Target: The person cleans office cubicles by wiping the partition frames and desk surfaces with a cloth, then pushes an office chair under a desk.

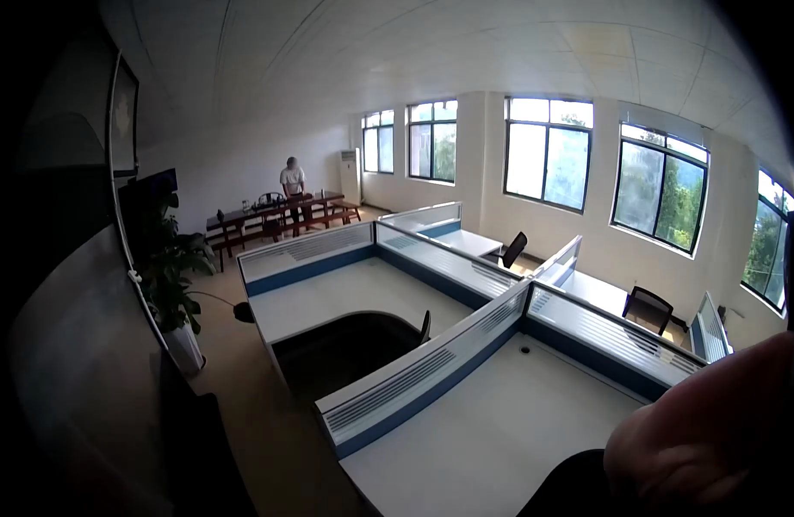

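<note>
A bare bent arm (pixel 703 422), seemingly my right one, fills the lower right corner, close to the camera. Its forearm runs up toward the right edge, and no fingers show. Dark cloth (pixel 573 487) lies beside it at the bottom edge. Behind the arm stretches a white desktop (pixel 466 439) with a round cable hole near its far corner. A low partition (pixel 431 379) with a blue lower band borders that desk. My left hand is outside the picture.
More cubicle desks (pixel 354 289) and black chairs (pixel 648 308) stand ahead. A potted plant (pixel 182 340) is at left. At the back, a person (pixel 292 178) stands by a long wooden table (pixel 242 217) with benches. Windows (pixel 548 155) line the right wall.
</note>
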{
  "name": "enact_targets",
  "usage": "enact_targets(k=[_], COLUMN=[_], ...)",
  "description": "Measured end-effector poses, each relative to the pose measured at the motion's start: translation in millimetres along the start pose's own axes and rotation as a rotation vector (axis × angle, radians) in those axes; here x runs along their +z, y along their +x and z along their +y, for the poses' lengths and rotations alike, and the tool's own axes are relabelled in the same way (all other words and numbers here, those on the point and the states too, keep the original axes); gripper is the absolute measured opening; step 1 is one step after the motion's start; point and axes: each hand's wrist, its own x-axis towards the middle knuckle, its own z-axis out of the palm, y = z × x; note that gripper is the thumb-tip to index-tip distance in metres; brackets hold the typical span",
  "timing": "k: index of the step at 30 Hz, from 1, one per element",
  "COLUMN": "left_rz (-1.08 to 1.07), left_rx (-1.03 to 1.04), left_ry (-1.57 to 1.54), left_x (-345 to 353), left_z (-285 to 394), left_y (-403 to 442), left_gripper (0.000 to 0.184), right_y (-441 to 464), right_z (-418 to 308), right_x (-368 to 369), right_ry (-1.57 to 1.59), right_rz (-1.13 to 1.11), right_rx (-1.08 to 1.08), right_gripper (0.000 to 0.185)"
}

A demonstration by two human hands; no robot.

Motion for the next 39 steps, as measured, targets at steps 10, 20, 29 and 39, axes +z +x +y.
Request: enact_targets(k=[10, 20, 29, 39], left_rz=[-0.263, -0.517, -0.574, -0.861], left_rx=[-0.038, 0.900, 0.923, 0.757], left_ry=[0.368, 0.934, 1.392, 1.360], left_x=[-67, 116, 202, 355], left_z=[11, 154, 148, 134], left_y=[92, 320, 369, 408], left_gripper=[0.053, 0.055, 0.090, 0.070], right_y=[32, 50, -173, -374], right_z=[-68, -95, -31, -65], right_x=[46, 82, 290, 436], right_ry=[-0.224, -0.269, 0.200, 0.139], right_rz=[-0.131, -0.139, -0.118, -0.340], right_rx=[0.003, -0.011, 1.132, 1.665], right_gripper=[0.051, 0.046, 0.048, 0.048])
